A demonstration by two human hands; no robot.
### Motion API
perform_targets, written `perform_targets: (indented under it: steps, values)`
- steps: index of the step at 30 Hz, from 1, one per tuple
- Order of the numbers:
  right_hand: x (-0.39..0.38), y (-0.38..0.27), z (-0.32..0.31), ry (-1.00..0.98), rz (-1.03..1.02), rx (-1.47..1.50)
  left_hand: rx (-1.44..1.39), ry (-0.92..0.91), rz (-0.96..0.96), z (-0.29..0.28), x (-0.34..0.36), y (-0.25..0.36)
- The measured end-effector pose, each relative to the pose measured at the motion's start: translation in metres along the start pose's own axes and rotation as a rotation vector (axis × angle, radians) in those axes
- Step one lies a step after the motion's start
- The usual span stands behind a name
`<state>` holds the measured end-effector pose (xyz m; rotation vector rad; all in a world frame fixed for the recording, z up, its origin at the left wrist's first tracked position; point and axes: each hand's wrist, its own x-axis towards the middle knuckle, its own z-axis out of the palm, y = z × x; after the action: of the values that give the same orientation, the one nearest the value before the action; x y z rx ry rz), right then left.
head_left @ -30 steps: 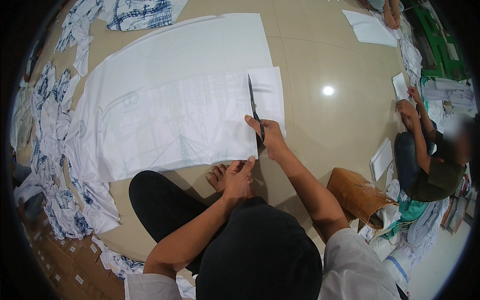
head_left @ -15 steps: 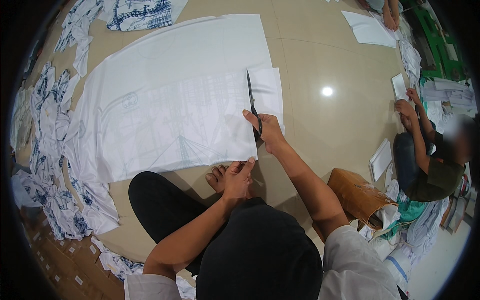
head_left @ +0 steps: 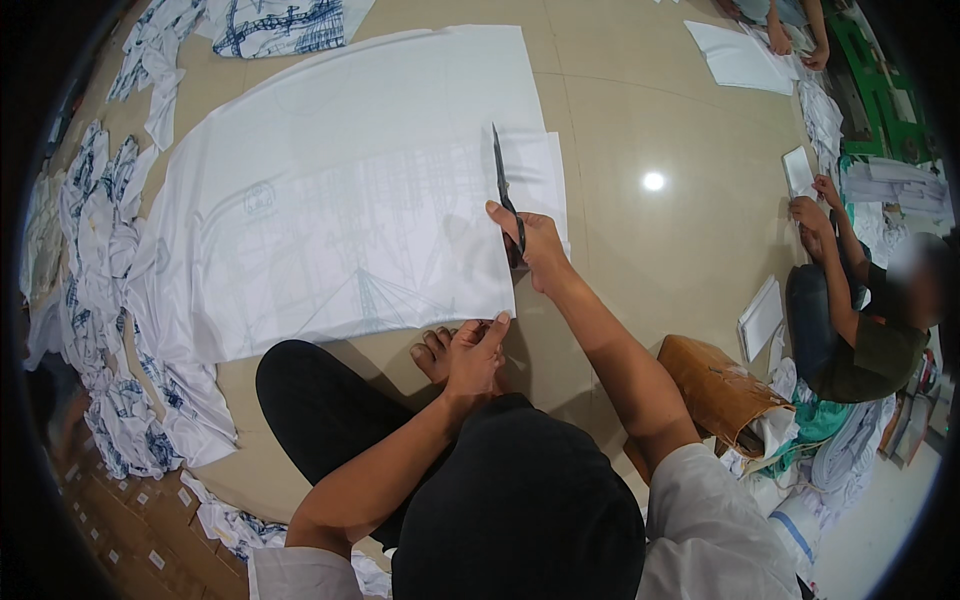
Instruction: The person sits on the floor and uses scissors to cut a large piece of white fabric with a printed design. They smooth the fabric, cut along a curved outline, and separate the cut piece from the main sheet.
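A large white cloth [head_left: 350, 200] with a faint printed drawing showing through lies spread on the tiled floor before me. My right hand [head_left: 535, 243] grips the handles of black scissors [head_left: 503, 180] at the cloth's right side, their blades pointing away from me. To the right of the blades lies a strip of the same cloth [head_left: 540, 185]. At the near right corner, my left hand [head_left: 477, 352] pinches the cloth's edge between thumb and fingers. My bare foot [head_left: 433, 352] is just behind that hand.
Crumpled white-and-blue cloths [head_left: 110, 300] are heaped along the left. On the right stands a brown box [head_left: 710, 385], with a seated person [head_left: 870, 310] beyond it handling a folded white piece. Another person's hands [head_left: 790, 45] show at the far right, near a green metal frame [head_left: 885, 85].
My right hand and the scissors have moved a little farther away along the cloth. My left hand stays nearly in place. The far-right person's hands have moved apart.
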<state>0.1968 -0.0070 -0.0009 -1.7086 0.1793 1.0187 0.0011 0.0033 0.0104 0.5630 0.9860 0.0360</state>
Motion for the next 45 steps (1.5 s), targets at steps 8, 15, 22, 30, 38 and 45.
perform_targets:
  steps: [8, 15, 22, 30, 38, 45]
  values:
    - [0.000, 0.001, 0.000, -0.014, -0.017, -0.031, -0.028, 0.002, -0.014, -0.002, 0.001, -0.002]
    - [0.014, -0.011, 0.003, -0.005, 0.020, 0.017, -0.023, 0.003, -0.006, -0.001, 0.000, 0.000]
    - [0.028, -0.023, 0.001, -0.042, -0.017, -0.013, -0.037, 0.013, -0.021, 0.000, 0.002, 0.000]
    - [0.042, -0.052, 0.004, -0.060, 0.074, 0.025, 0.025, 0.012, -0.021, -0.005, 0.000, -0.001]
    - [0.038, -0.032, -0.022, -0.156, 0.080, -0.013, 0.332, 0.000, -0.220, -0.001, -0.009, 0.010]
    - [-0.018, -0.002, -0.052, -0.183, 0.108, -0.079, 1.351, -0.033, 0.983, 0.022, 0.039, 0.046]
